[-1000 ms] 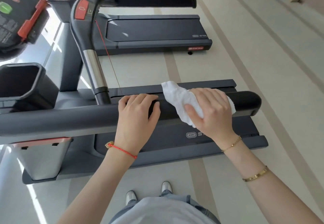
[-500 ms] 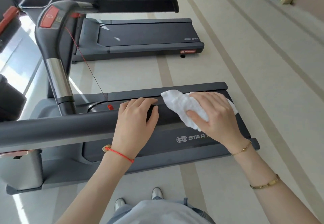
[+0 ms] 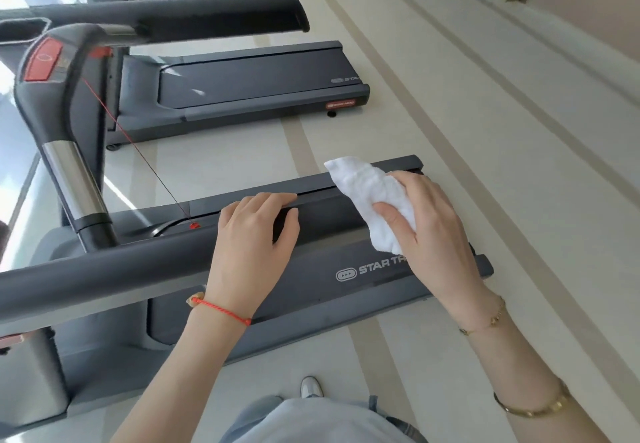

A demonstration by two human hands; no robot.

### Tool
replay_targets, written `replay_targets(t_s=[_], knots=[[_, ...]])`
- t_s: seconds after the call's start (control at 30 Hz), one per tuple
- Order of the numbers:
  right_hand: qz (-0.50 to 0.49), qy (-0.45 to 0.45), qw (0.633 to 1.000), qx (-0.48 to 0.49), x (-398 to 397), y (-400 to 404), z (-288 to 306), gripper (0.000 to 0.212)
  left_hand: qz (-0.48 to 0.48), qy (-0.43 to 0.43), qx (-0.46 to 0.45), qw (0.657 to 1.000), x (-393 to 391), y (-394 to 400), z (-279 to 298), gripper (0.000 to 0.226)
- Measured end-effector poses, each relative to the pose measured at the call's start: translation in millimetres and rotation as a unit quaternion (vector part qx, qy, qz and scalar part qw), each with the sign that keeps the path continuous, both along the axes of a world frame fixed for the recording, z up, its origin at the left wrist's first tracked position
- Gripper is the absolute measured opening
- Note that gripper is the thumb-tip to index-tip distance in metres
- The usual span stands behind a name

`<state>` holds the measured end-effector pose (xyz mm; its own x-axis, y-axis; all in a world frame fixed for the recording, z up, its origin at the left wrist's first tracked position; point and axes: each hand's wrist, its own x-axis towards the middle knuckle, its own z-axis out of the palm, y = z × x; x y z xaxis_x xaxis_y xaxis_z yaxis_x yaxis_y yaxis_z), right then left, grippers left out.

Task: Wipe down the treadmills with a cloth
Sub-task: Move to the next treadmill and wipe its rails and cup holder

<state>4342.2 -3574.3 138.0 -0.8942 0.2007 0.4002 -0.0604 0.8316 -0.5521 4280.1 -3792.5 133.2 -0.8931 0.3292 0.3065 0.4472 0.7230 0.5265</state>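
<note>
Two hands on the near treadmill's side handrail, cloth at its rear end.

Item: white cloth, bunched, gripped by the right hand with thumb under and fingers curled over it. Change: the right hand has carried the cloth further along the handrail to its end, which is now hidden beneath hand and cloth; the view has also swung, so the console has dropped out of frame. Reading: this rail's wipe looks nearly complete, the far treadmill untouched in view. Pose: left hand rests flat over the rail, fingers straight and draped over the top, bracing; right wrist is cocked inward, forearm reaching from the lower right.
</note>
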Motion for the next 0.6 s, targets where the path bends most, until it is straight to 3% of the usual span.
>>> replay_targets(t_s=[0.33, 0.6], knots=[[-0.103, -0.073, 0.992, -0.019, 61.2, -34.9, -5.7, 0.047, -0.082, 0.03, 0.028, 0.996, 13.8, -29.2, 1.5, 0.021], [-0.161, -0.104, 0.981, -0.038, 93.6, -71.2, -21.7, 0.033, -0.137, 0.037, 0.051, 0.989, 20.5, -61.0, -6.1, 0.02]])
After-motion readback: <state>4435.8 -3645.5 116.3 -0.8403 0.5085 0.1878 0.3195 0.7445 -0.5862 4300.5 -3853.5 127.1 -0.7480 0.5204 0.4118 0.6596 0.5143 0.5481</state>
